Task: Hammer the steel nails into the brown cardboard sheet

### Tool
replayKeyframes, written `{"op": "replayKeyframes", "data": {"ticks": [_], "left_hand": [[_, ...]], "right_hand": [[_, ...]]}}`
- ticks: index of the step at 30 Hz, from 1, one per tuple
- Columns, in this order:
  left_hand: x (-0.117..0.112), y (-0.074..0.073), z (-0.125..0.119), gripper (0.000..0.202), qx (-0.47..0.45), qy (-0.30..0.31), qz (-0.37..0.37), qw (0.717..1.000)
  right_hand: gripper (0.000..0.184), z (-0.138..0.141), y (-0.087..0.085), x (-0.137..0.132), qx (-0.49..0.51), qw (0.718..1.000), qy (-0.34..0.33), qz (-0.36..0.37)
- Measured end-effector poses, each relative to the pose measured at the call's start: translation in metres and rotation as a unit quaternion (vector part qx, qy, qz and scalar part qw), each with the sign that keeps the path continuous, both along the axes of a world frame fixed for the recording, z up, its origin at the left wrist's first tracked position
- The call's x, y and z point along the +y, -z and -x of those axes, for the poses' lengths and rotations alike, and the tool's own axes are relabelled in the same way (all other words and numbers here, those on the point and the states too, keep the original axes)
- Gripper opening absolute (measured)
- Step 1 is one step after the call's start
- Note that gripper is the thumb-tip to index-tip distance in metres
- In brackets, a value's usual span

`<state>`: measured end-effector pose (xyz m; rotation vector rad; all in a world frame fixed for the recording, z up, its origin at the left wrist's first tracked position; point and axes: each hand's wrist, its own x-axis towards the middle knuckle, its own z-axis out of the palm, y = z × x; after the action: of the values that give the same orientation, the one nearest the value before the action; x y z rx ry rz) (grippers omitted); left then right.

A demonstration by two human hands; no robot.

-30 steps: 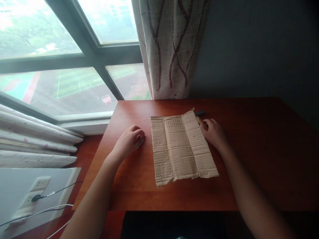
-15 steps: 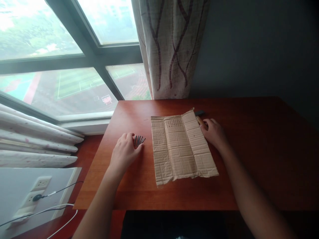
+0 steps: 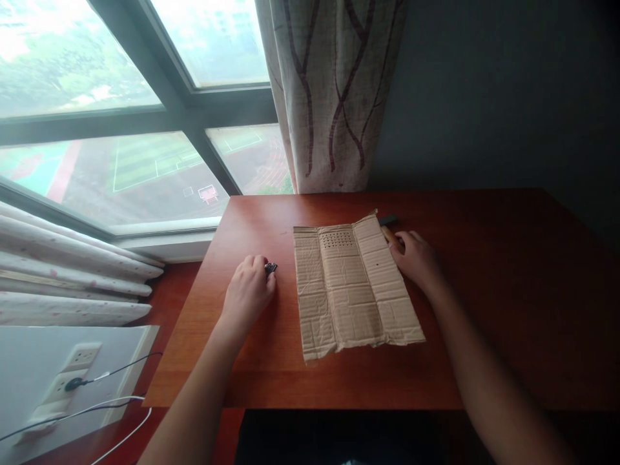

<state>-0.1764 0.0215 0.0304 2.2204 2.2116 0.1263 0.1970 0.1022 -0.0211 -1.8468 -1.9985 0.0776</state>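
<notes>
A small bundle of nails (image 3: 270, 266) sits at the fingertips of the left hand (image 3: 249, 284), over the left part of the desk (image 3: 261, 374); that grip is closed around them, their ends poking out toward the right. The right hand (image 3: 416, 259) has its fingers wrapped about the near end of the wooden handle of a hammer (image 3: 391, 237), though how firmly this grip clasps it I cannot tell.

Between the hands lies a sheet of cardboard (image 3: 353, 284), with a strip of desk separating it from the left hand and its right side close beside the hammer and the right fingers. The desk's left edge slants down past the left forearm, its near edge passes beneath both arms, and its surface stretches widely to the right. The cardboard fills the direct way across from hand to hand.

Beyond the far edge hangs a curtain (image 3: 339, 97), next to a window (image 3: 188, 103); a wall socket (image 3: 62, 387) with cables is low at the left.

The cardboard is brown, creased lengthwise into three panels, ragged along its near edge, with a grid of small holes near its far edge. The hammer's head is dark, and the desk is smooth, reddish-brown and faintly glossy.
</notes>
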Motion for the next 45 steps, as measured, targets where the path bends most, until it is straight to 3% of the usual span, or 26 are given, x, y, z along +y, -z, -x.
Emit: {"op": "replayKeyframes", "data": {"ticks": [8,15,19,22,27,38,45], "left_hand": [[0.007,0.002,0.001,0.01,-0.005,-0.007,-0.002,1.0],[0.013,0.003,-0.002,0.019,0.004,-0.05,-0.009,0.999],[0.008,0.001,0.008,0.023,-0.054,-0.053,-0.001,0.997],[-0.001,0.001,0.027,0.03,-0.122,-0.037,0.012,0.992],[-0.008,0.003,0.055,0.035,-0.205,0.045,0.039,0.977],[0.002,0.006,0.049,0.027,-0.155,0.092,-0.019,0.984],[0.003,0.007,0.059,0.025,-0.16,0.106,-0.007,0.981]], "right_hand": [[0.022,0.001,-0.001,-0.002,-0.001,1.0,-0.001,0.0],[0.022,0.001,-0.002,-0.002,0.003,1.0,0.005,0.004],[0.024,0.001,-0.001,-0.001,0.001,1.0,0.001,0.003],[0.025,0.001,-0.001,-0.001,0.0,1.0,0.001,-0.001],[0.025,0.001,-0.001,-0.001,-0.002,1.0,0.0,-0.003],[0.026,-0.001,0.001,-0.001,0.001,1.0,-0.003,-0.007],[0.026,0.0,-0.001,-0.002,0.004,1.0,0.002,0.003]]}}
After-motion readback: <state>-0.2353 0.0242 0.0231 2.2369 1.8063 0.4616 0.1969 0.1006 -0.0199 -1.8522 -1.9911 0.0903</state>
